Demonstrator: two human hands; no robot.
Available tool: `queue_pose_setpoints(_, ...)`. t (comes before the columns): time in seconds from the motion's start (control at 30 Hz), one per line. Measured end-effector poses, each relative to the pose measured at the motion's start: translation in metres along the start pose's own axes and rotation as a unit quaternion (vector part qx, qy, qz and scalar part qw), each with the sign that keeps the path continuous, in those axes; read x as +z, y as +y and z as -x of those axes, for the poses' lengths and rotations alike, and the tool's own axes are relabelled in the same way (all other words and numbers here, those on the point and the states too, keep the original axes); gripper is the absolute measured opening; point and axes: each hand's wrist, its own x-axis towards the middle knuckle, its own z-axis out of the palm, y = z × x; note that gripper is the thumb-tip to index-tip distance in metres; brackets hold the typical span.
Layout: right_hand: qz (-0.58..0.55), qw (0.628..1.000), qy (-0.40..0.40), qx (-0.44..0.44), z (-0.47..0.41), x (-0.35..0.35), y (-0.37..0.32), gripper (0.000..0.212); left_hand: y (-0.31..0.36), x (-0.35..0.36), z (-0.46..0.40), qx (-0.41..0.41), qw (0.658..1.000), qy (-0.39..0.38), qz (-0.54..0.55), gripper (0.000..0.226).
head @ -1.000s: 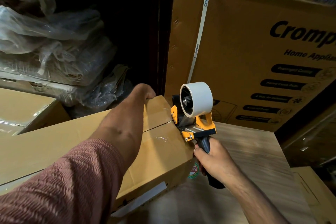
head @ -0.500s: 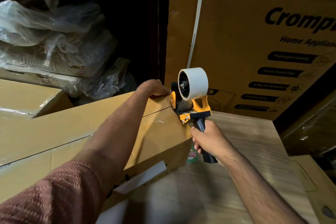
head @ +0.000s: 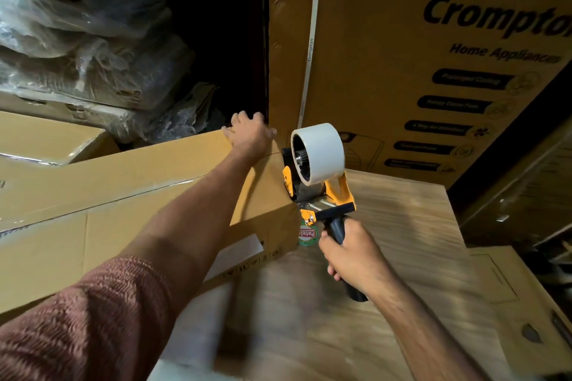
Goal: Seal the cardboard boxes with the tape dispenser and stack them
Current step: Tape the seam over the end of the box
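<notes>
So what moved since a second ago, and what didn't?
The left hand slid along the box top to the far corner, and its fingers went from curled over the edge to lying flatter. The tape dispenser tipped further over the box's end edge. The right hand kept its grip on the handle, and the box stayed put.

A tall printed Crompton carton fills the upper right of the frame. Crumpled plastic-wrapped bundles pile at upper left. A wood-grain surface spans the lower right.
</notes>
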Motion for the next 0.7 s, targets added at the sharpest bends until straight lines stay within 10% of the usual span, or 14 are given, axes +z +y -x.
queue_pose_setpoints(0.2, -0.019, 1.000, -0.012, 0.008, -0.006, -0.003, -0.002, 0.009, -0.023, -0.018, 0.067, 0.288, 0.947, -0.129, 0.051, 0.031)
queue_pose_setpoints(0.37, -0.030, 0.999, -0.024, -0.003, -0.005, -0.006, 0.001, 0.010, -0.037, -0.026, 0.120, 0.263, 0.927, -0.253, -0.081, 0.076)
queue_pose_setpoints(0.7, -0.015, 1.000, -0.016, -0.016, 0.023, -0.011, 0.031, 0.010, -0.033, -0.001, 0.148, 0.256, 0.951, -0.068, -0.158, 0.072)
